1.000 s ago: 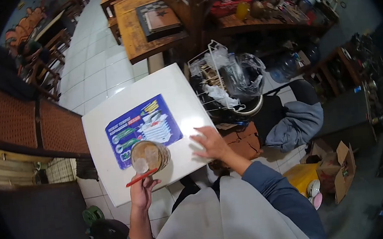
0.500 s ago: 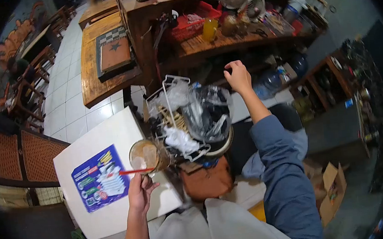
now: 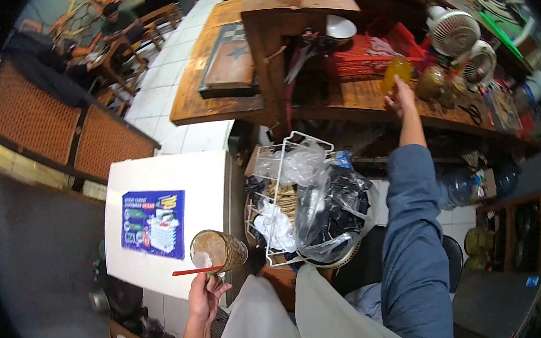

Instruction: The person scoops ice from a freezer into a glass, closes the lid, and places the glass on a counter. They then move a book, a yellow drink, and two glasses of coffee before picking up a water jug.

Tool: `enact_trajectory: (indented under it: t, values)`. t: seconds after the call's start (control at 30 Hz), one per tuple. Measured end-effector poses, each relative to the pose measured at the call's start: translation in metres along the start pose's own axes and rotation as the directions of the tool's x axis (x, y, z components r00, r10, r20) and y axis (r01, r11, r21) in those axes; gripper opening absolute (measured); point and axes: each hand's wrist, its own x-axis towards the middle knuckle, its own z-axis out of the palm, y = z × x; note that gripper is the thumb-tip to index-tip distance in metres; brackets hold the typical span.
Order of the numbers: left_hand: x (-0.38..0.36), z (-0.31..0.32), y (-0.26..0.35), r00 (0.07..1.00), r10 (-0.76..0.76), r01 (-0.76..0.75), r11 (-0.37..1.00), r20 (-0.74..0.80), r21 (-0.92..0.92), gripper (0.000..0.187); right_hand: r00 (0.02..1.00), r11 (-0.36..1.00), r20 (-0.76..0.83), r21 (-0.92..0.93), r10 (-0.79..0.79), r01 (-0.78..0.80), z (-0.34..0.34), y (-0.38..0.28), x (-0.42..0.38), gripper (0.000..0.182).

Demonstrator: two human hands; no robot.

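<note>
Up close, the person's left hand (image 3: 205, 295) is closed around the base of a glass (image 3: 218, 251) of brownish iced drink, holding it just off the near right corner of the white table (image 3: 168, 178). A red straw (image 3: 197, 271) sticks out of the glass sideways, pointing left over the table's near edge. On the tabletop, toward its left side, lies a blue printed sheet (image 3: 153, 221).

The right arm, in a blue sleeve (image 3: 411, 234), stretches far out over the clutter to the wooden counter (image 3: 354, 100). The right hand (image 3: 401, 95) is at a glass of orange drink (image 3: 397, 73) standing near the counter's front edge; the fingers are curled at its side, though I cannot tell whether they actually grip it.

Between the two hands stands a white wire rack (image 3: 286, 200) stuffed with clear and black plastic bags (image 3: 325, 209), right against the table's right edge, and the outstretched arm passes beside it. Further along the counter to the right sit two small fans (image 3: 459, 40), a red basket (image 3: 364, 58) and a white bowl (image 3: 340, 29). A wooden post (image 3: 277, 59) rises at the counter's left end. Beyond it a long wooden table (image 3: 206, 91) carries a game board (image 3: 230, 60). Another person (image 3: 112, 18) sits at a table in the far left corner of the room.
</note>
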Motion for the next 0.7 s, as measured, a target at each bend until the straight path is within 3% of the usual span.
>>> enact_trajectory:
  t: [0.07, 0.2, 0.33, 0.43, 0.57, 0.7]
  values:
    - [-0.008, -0.002, -0.002, 0.999, 0.015, -0.015, 1.000, -0.040, 0.006, 0.039, 0.999, 0.996, -0.001, 0.076, 0.049, -0.049, 0.000, -0.004, -0.010, 0.031]
    - [-0.013, -0.011, -0.006, 0.999, 0.032, -0.034, 0.998, -0.027, -0.050, 0.040, 0.978, 0.973, 0.202, 0.210, 0.050, -0.093, -0.026, 0.010, -0.007, 0.029]
    - [-0.012, -0.018, 0.002, 0.999, 0.032, -0.033, 0.998, -0.026, -0.053, 0.041, 0.984, 0.985, 0.173, 0.160, 0.042, -0.070, -0.032, 0.000, -0.076, 0.030]
    - [-0.004, -0.025, 0.017, 1.000, 0.019, -0.019, 1.000, 0.021, -0.024, 0.040, 0.980, 0.999, 0.191, 0.017, 0.048, -0.052, -0.041, -0.010, -0.133, 0.029]
    - [0.022, -0.037, 0.045, 0.998, 0.000, 0.001, 1.000, 0.059, -0.009, 0.041, 0.939, 0.997, 0.336, 0.009, 0.072, -0.080, -0.042, -0.020, -0.209, 0.027]
    - [0.069, -0.053, 0.093, 0.977, 0.001, 0.009, 0.999, 0.213, -0.043, 0.041, 0.898, 0.986, 0.418, 0.026, 0.137, -0.163, -0.013, -0.019, -0.284, 0.024]
